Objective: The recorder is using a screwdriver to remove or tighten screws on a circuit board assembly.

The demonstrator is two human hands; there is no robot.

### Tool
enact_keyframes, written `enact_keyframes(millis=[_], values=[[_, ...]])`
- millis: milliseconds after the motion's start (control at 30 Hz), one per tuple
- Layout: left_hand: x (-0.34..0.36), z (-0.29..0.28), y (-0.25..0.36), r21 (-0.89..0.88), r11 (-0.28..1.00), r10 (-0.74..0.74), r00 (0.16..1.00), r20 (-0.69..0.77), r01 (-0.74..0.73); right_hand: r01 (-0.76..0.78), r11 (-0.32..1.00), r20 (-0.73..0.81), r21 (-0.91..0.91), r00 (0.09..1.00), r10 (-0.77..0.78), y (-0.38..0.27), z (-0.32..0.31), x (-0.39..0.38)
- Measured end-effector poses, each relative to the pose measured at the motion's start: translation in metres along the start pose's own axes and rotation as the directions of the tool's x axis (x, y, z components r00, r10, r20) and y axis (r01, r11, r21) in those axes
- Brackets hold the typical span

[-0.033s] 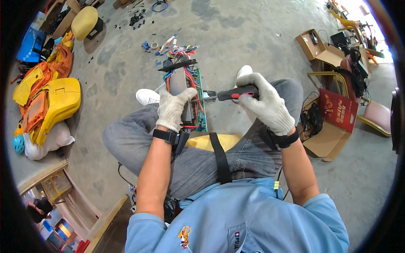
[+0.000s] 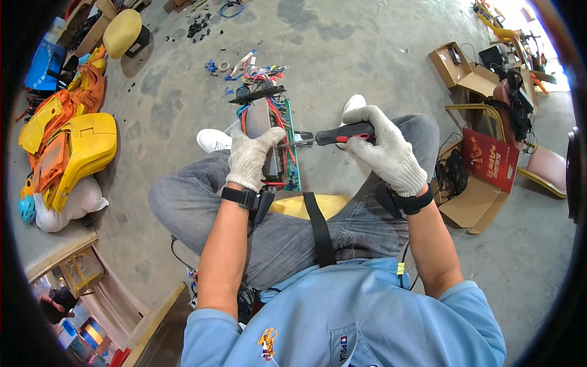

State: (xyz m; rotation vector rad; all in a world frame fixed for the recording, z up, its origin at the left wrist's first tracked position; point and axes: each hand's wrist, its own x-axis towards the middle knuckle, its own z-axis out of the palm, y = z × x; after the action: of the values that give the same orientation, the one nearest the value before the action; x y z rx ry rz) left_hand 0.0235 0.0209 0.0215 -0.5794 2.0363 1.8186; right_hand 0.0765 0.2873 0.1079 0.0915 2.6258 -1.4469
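Between my knees stands an electronics unit with a grey metal case (image 2: 258, 117), a green circuit board (image 2: 291, 168) along its right side and red wires beside the board. My left hand (image 2: 252, 156), in a white knit glove, is closed on the case, thumb stretched toward the board side. A screwdriver (image 2: 343, 134) with a black and red handle lies in my gloved right hand (image 2: 388, 150), fingers wrapped round it. Its shaft points left across the board to the unit's side, close to my left thumb. What the tip touches is hard to make out.
Bundled coloured wires (image 2: 263, 73) spread beyond the unit's far end. Yellow and orange plastic shells (image 2: 79, 153) are piled at left, near a yellow-topped stool (image 2: 122, 33). Open cardboard boxes (image 2: 468, 208) and chairs stand at right. Small black scraps (image 2: 199, 25) litter the far floor.
The screwdriver's handle appears turned slightly in my right hand. Both hands and the unit keep their places.
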Motion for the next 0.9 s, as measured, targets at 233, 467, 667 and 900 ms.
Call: enact_keyframes(millis=[233, 467, 667, 900], values=[[0.004, -0.002, -0.005, 0.065, 0.998, -0.009, 1.000, -0.017, 0.010, -0.325, 0.946, 0.080, 0.016, 0.943, 0.322, -0.024, -0.008, 0.007], [-0.007, 0.003, 0.013, -0.018, 0.998, -0.058, 0.998, 0.011, 0.058, 0.230, 0.973, 0.016, 0.015, 0.973, -0.230, 0.022, 0.000, 0.011], [0.006, -0.003, -0.007, 0.104, 0.994, -0.015, 0.999, -0.050, 0.020, -0.260, 0.966, 0.061, 0.015, 0.964, 0.258, -0.023, -0.004, 0.007], [-0.006, 0.003, 0.009, 0.013, 0.999, -0.036, 0.999, -0.009, 0.036, 0.072, 0.997, 0.056, 0.010, 0.996, -0.072, 0.002, -0.005, 0.003]])
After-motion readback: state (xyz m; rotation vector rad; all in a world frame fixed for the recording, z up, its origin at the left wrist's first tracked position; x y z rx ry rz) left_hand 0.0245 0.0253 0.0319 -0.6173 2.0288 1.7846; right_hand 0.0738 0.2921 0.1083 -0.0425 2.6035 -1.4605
